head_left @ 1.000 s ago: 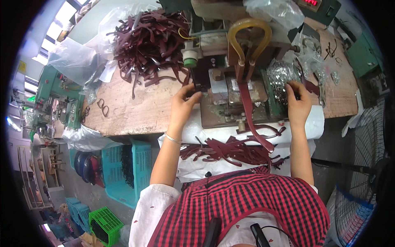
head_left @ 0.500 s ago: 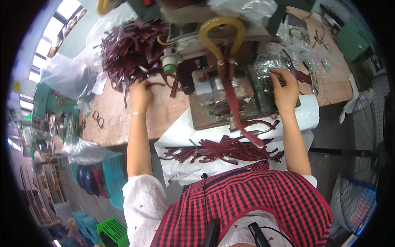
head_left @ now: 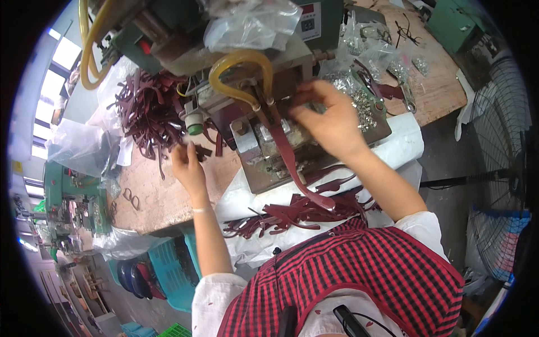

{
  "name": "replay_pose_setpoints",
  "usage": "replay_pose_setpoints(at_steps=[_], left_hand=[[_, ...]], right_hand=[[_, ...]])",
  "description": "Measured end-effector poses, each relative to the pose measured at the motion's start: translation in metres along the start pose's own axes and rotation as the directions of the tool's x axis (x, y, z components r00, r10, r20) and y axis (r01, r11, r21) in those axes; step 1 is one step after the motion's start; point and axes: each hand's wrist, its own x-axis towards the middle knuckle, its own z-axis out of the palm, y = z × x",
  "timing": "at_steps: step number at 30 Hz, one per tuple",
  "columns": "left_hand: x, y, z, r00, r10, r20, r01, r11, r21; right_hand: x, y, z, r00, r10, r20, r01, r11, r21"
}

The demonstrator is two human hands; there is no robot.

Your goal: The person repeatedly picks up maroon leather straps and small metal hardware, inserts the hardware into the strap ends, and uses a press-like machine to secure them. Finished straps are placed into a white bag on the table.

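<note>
While your right hand [head_left: 332, 121] is stretched over the machine [head_left: 244, 141], its fingers are half bent and its thumb sits a little apart; blur at the tips hides whether they pinch anything. Just left of those fingertips, a long dark red strip [head_left: 287, 157] has its upper end at the machine's clamp [head_left: 270, 116] and its rounded lower end pointing toward you. Above the clamp loops a yellow tube [head_left: 241, 58]. Close on the right of the same hand lies a heap of small shiny metal parts [head_left: 364, 109].

Your left hand [head_left: 189, 173] is over the tabletop [head_left: 168, 197], well apart from the right, with thumb and fingers loosely curved. Beside its tips shows a short dark red piece [head_left: 203, 151]; whether they grip it is unclear. Beyond that hand rises a large pile of dark red strips [head_left: 149, 106]. Between your forearms, a smaller group of strips [head_left: 297, 210] lies on a white sheet [head_left: 240, 195].
</note>
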Motion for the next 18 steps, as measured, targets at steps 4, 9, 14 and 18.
replay_pose_setpoints(at_steps=[4,9,14,18], left_hand=[[-0.032,0.037,0.009,0.97,-0.242,-0.03,0.221,0.925,-0.308],[-0.009,0.154,0.006,0.945,0.294,-0.143,-0.32,0.743,-0.587],[0.016,0.194,0.025,0.912,0.403,-0.075,-0.397,0.823,-0.406],[-0.01,0.186,0.016,0.843,0.537,-0.022,-0.513,0.793,-0.329]], right_hand=[[-0.012,0.011,0.018,0.997,0.071,-0.025,-0.064,0.974,0.219],[-0.011,-0.003,0.02,0.988,0.155,0.019,-0.149,0.904,0.4],[-0.016,-0.023,0.021,0.972,0.216,0.091,-0.233,0.842,0.486],[-0.041,-0.043,0.009,0.989,-0.02,0.146,-0.034,0.932,0.36]])
